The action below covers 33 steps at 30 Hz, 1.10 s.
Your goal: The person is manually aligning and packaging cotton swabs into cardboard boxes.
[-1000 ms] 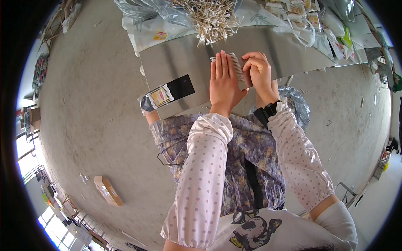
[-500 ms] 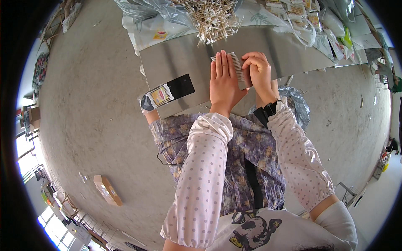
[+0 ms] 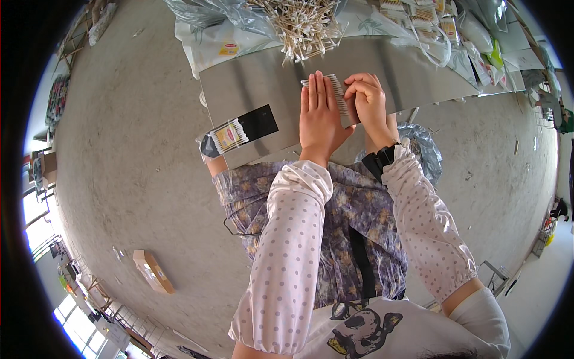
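Observation:
My left hand [image 3: 318, 116] lies flat, fingers stretched out together, over a row of cotton swabs [image 3: 339, 94] on a grey metal sheet [image 3: 409, 78]. The swab tips show along the right side of the hand, and the rest of the row is under the palm. Beside those tips, my right hand [image 3: 369, 103] is curled with its fingers bent together. Whatever its fingers may hold is hidden. To the left, a clear pack of cotton swabs [image 3: 229, 137] with a yellow-and-white label rests on a black strip [image 3: 260, 122] at the sheet's near left edge.
A big heap of loose cotton swabs [image 3: 306, 27] lies beyond the sheet, beside clear plastic bags [image 3: 209, 13]. Filled swab packs [image 3: 422, 18] are piled at the far right. A clear plastic bag [image 3: 423, 149] hangs below the right edge. A cardboard box [image 3: 153, 272] sits on the floor.

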Available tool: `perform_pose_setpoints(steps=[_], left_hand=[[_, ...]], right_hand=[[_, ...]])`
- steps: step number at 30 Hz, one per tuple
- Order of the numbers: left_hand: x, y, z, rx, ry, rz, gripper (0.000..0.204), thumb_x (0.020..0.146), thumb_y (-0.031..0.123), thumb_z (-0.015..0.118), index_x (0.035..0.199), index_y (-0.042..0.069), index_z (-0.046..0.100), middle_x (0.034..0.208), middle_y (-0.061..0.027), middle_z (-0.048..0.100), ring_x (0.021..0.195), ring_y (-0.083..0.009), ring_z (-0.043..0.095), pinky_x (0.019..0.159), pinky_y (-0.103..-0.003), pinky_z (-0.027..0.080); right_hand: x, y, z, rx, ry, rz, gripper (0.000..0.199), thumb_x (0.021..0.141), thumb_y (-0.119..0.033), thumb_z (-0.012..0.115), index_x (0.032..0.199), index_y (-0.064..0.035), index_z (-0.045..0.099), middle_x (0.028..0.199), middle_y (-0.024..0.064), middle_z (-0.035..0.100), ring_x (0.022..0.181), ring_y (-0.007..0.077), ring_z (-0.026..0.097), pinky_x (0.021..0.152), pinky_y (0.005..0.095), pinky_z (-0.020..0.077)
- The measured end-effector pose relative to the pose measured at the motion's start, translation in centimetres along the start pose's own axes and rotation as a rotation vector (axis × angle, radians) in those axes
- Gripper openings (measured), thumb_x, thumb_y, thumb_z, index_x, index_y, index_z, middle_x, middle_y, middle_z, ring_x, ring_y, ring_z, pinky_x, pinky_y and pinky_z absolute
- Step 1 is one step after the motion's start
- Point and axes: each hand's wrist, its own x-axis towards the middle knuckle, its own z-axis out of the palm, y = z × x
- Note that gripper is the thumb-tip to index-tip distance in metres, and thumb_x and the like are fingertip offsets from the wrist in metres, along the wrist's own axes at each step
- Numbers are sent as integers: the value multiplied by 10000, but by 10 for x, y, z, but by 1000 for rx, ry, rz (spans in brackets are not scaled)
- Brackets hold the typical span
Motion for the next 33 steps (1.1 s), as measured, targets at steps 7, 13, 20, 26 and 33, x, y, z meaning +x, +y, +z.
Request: perform_pose_setpoints(steps=[7,13,20,26,33], left_hand=[[0,0,0,-10,13,4,1160,647,479,820,1496,-77,260,1576,-257,246,1496,-350,197,1226,-436,163],[0,0,0,-1,11,3,1158,649,481,821,1497,-75,261,1575,-257,249,1495,-350,201,1226,-436,165],[1,1,0,-1,8,4,1162,648,480,822,1497,-77,258,1574,-256,252,1495,-350,202,1224,-437,167],[0,0,1,-20,20,7,1152,640,456,828,1492,-79,267,1570,-262,256,1491,-354,211,1224,-439,170],[0,-1,1,-21,28,7,1140,641,455,822,1487,-82,276,1569,-266,257,1490,-356,215,1224,-442,172]], right_hand=[[1,-1,1,14,44,18,207,812,47,548,720,-54,704,908,40,691,903,241,627,800,345,516],[1,-1,2,-3,42,12,206,812,44,549,720,-58,704,907,39,690,901,240,626,799,345,516],[1,2,0,-36,16,-32,184,813,37,556,710,-52,680,901,37,685,898,243,626,785,357,517],[2,-2,2,-23,60,-11,177,816,31,568,767,-72,703,900,32,685,891,252,625,783,364,522],[2,-2,3,-54,47,-19,177,809,28,570,762,-76,705,905,28,683,892,250,621,787,361,521]])
